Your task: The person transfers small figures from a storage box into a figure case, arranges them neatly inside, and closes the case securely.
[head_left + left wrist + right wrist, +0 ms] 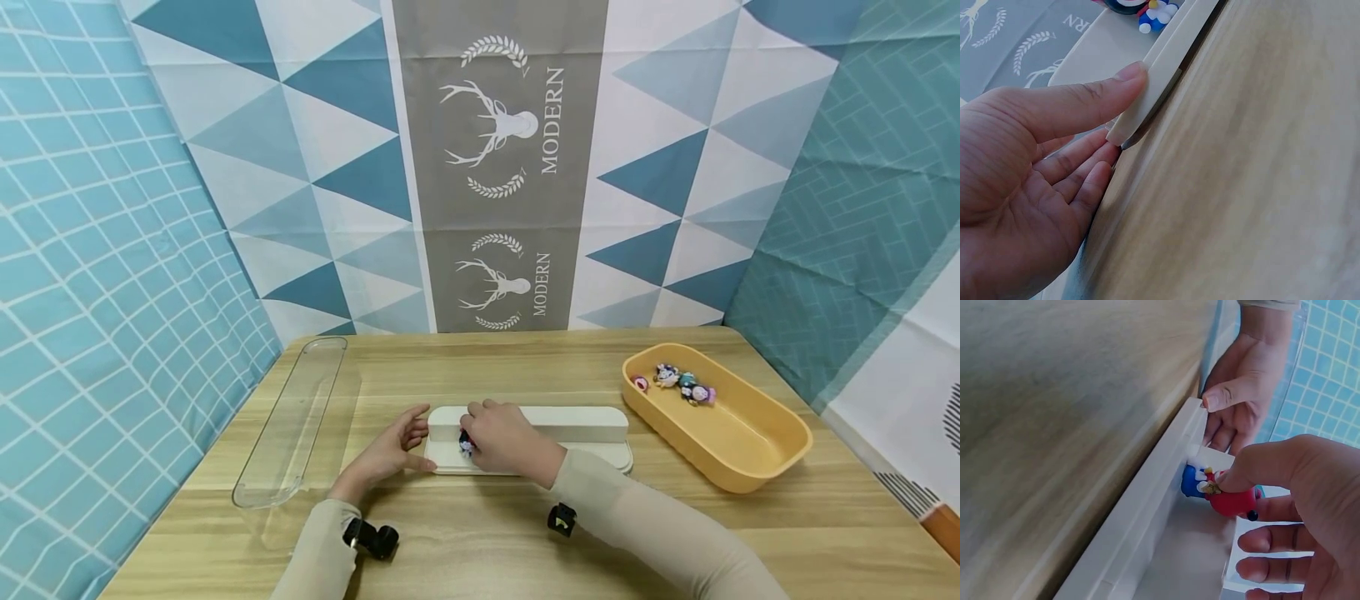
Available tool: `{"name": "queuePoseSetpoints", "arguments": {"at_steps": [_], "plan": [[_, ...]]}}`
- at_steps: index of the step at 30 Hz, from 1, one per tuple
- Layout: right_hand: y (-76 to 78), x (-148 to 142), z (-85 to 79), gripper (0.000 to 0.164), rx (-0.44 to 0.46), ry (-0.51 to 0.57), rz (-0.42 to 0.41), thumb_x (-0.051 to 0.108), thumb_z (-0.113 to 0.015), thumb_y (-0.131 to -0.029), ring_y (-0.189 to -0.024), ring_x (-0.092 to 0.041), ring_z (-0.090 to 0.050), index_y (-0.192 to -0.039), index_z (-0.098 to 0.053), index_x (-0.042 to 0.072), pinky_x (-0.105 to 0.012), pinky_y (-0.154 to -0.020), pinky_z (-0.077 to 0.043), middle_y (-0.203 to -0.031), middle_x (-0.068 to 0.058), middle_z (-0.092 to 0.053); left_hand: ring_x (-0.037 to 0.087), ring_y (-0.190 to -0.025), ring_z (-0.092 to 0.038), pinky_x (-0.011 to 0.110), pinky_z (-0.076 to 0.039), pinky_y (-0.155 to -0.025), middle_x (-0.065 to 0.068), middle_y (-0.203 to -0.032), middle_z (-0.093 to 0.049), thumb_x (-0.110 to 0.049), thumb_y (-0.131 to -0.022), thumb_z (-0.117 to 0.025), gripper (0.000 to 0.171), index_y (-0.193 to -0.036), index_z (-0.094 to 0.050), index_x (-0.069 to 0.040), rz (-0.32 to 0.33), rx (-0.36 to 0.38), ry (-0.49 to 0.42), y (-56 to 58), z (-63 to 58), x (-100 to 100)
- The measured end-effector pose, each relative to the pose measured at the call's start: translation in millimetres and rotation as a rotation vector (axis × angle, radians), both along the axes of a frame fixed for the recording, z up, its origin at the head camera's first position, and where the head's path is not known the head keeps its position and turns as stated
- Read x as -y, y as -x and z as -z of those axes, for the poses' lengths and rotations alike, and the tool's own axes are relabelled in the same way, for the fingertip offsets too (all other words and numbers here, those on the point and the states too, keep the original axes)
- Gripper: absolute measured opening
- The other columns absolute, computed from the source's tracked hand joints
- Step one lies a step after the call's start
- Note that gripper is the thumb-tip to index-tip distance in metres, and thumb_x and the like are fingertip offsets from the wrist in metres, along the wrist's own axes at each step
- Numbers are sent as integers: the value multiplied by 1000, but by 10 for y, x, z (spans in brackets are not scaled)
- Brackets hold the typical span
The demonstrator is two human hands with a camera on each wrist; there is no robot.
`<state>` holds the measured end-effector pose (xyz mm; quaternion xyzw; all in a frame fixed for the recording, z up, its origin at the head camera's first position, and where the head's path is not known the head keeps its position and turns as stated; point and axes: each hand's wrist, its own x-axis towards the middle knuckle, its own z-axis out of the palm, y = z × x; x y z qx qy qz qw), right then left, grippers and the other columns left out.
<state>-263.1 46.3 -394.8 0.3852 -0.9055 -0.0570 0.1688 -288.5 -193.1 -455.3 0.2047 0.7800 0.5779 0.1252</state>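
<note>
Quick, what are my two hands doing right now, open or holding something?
Left hand: open, thumb resting on the edge of the white tray.
Right hand: closed, pinching a small toy figure.

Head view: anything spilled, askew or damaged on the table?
Nothing stands out. The white base sits square on the table; the orange bin is upright, its figurines bunched at one end but inside. The clear cover lies apart at left, no visible break.

Booth-like setup: patterned cloth hangings, wooden table
</note>
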Motion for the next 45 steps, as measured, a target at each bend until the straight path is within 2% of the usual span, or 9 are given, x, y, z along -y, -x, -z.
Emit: {"name": "queuePoseSetpoints", "arguments": {"at_steps": [7, 15, 24, 31, 40, 45], "plan": [[-27, 13, 14, 16, -63, -51, 26, 25, -72, -83, -68, -14, -53, -96, -67, 15, -26, -46, -42, -83, 2, -57, 45, -133, -40, 52, -29, -116, 32, -143, -43, 11, -75, -80, 102, -154, -15, 10, 6, -5, 4, -7, -5, -3], [-39, 2, 18, 18, -113, -95, 29, 28, -73, -83, -67, -14, -54, -95, -66, 16, -26, -47, -42, -81, 3, -58, 46, -134, -40, 52, -29, -116, 32, -143, -42, 11, -75, -80, 102, -153, -15, 10, 4, -5, 4, -13, -7, -4], [-75, -74, -10, 20, -156, -166, 35, 25, -69, -87, -66, -14, -55, -104, -63, 17, -25, -49, -44, -83, 3, -60, 46, -133, -41, 53, -29, -116, 33, -142, -43, 12, -73, -81, 103, -153, -15, 11, 3, -8, 0, -6, -1, -8], [-103, -209, -50, 21, -204, -195, 0, 26, -68, -87, -67, -14, -57, -106, -63, 17, -25, -49, -45, -84, 2, -61, 46, -133, -40, 53, -28, -116, 33, -143, -42, 12, -73, -80, 104, -153, -14, 11, -1, 0, 0, -8, -11, -10], [-78, -458, -78, 24, -350, -223, -82, 24, -66, -86, -56, -12, -44, -108, -61, 16, -23, -43, -37, -78, 2, -56, 45, -134, -41, 50, -30, -116, 31, -143, -43, 10, -73, -82, 104, -154, -16, 9, -29, 11, 18, -3, 10, -14], [-39, -596, -144, 28, -386, -252, -98, 28, -68, -87, -57, -13, -48, -111, -62, 15, -25, -42, -39, -82, 1, -59, 44, -134, -41, 49, -31, -116, 30, -143, -44, 10, -72, -82, 104, -154, -18, 7, -47, 21, 14, -5, 13, -18]]}}
